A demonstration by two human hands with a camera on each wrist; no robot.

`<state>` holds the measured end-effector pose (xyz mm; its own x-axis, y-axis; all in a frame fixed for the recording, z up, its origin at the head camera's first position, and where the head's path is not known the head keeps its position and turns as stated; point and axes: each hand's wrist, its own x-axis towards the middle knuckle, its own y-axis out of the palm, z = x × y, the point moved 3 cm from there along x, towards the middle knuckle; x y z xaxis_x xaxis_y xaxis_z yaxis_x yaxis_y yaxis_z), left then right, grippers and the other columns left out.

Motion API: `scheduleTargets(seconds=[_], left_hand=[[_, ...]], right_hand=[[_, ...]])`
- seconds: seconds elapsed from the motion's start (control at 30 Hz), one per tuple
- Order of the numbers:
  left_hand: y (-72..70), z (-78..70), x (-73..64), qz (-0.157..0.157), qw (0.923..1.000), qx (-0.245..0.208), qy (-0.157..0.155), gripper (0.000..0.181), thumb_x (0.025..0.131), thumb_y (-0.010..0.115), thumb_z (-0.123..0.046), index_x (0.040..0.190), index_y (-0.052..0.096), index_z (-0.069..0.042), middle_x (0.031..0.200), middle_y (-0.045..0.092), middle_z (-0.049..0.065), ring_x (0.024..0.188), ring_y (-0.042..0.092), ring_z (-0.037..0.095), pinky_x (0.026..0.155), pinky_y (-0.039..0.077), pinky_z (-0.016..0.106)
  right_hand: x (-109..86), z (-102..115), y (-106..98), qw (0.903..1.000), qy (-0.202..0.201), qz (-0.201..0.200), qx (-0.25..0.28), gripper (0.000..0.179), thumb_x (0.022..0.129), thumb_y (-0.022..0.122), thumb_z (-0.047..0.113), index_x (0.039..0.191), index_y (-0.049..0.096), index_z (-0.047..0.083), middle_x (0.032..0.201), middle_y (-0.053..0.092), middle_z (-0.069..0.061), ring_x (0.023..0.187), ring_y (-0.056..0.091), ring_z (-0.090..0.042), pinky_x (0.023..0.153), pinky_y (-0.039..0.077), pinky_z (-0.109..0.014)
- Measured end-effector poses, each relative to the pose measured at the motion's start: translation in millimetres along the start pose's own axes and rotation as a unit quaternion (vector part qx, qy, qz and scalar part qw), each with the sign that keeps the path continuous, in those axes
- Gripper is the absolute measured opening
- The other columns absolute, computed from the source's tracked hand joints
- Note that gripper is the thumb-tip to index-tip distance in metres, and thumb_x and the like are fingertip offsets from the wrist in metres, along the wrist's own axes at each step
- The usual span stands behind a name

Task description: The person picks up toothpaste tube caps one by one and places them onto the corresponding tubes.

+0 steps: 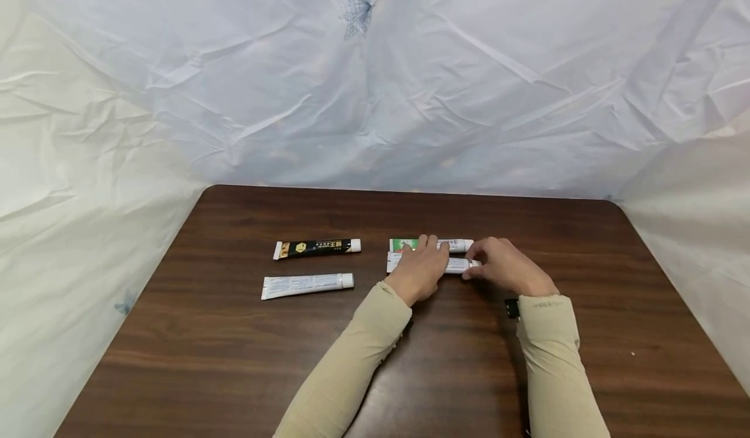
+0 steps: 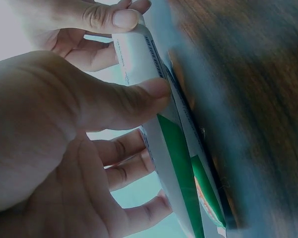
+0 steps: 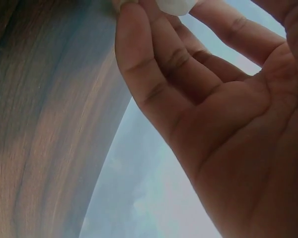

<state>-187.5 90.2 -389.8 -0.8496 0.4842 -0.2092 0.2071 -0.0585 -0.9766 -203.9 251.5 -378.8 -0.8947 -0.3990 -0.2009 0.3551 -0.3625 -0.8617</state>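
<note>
My left hand [image 1: 418, 269] grips the nearer white toothpaste tube [image 1: 456, 265], thumb on one side and fingers on the other. The left wrist view shows this tube [image 2: 181, 163] with a green band under the thumb. At its cap end, my right hand [image 1: 506, 265] pinches with thumb and fingertips. A white cap [image 3: 176, 6] peeks out between the right fingers in the right wrist view. Just behind lies a green and white toothpaste tube [image 1: 457, 245], parallel to the held one and partly covered by the left fingers.
To the left, a black and gold tube [image 1: 322, 248] lies on the brown wooden table [image 1: 234, 360], with a white printed tube [image 1: 305, 284] nearer to me. Both caps point right. White sheeting [image 1: 410, 99] hangs behind the table and along its sides.
</note>
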Motion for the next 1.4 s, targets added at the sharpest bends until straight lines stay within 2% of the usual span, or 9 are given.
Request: scheduleTargets(seconds=[0.23,0.5,0.73,1.03,1.27,1.4], left_hand=[[-5.0,1.9,-2.1,-0.01,0.9999,0.003,-0.001,0.065,0.097,0.07,-0.028,0.153,0.04,-0.013,0.147,0.046,0.009,0.138,0.041,0.025,0.104,0.049,0.047],[-2.1,-0.2,-2.4,-0.004,1.0,-0.005,0.0,0.064,0.097,0.07,-0.027,0.153,0.041,-0.013,0.145,0.048,0.009,0.136,0.042,0.024,0.103,0.049,0.046],[-1.6,0.0,-2.6,-0.003,1.0,-0.003,-0.003,0.063,0.097,0.07,-0.027,0.152,0.042,-0.013,0.146,0.048,0.009,0.137,0.042,0.024,0.103,0.05,0.046],[-0.8,1.0,-2.1,0.0,1.0,-0.003,-0.001,0.065,0.098,0.069,-0.028,0.154,0.04,-0.014,0.148,0.046,0.009,0.138,0.041,0.025,0.104,0.049,0.047],[2.4,1.6,-2.1,-0.005,1.0,-0.001,0.0,0.066,0.098,0.068,-0.027,0.155,0.038,-0.013,0.149,0.046,0.01,0.139,0.041,0.025,0.102,0.05,0.046],[1.5,1.9,-2.0,-0.012,0.9999,0.003,0.0,0.065,0.098,0.069,-0.027,0.154,0.039,-0.013,0.147,0.047,0.009,0.136,0.042,0.025,0.099,0.051,0.045]], right_hand=[[2.0,2.9,-3.2,1.0,-0.006,-0.004,0.003,0.023,0.087,0.082,0.02,0.106,0.075,0.007,0.105,0.075,-0.008,0.092,0.066,-0.018,0.079,0.054,-0.039],[-1.0,2.8,-1.4,0.9995,0.013,0.011,0.028,0.023,0.087,0.082,0.019,0.102,0.071,0.005,0.087,0.071,-0.004,0.074,0.062,-0.013,0.07,0.051,-0.032],[-1.6,2.7,2.7,0.9999,-0.005,0.003,0.01,0.023,0.09,0.079,0.018,0.107,0.074,0.004,0.101,0.074,-0.009,0.087,0.066,-0.016,0.077,0.054,-0.038],[-1.4,4.0,3.0,1.0,0.001,-0.003,0.006,0.021,0.089,0.08,0.02,0.103,0.072,0.006,0.097,0.072,-0.008,0.085,0.064,-0.017,0.076,0.053,-0.037],[-1.6,2.4,5.1,1.0,-0.004,-0.006,-0.002,0.026,0.091,0.079,0.019,0.112,0.075,0.004,0.116,0.072,-0.015,0.103,0.067,-0.026,0.085,0.055,-0.045],[-0.8,0.1,5.3,0.9999,0.005,-0.005,0.007,0.03,0.091,0.078,0.019,0.116,0.072,0.003,0.107,0.073,-0.012,0.09,0.066,-0.02,0.078,0.055,-0.04]])
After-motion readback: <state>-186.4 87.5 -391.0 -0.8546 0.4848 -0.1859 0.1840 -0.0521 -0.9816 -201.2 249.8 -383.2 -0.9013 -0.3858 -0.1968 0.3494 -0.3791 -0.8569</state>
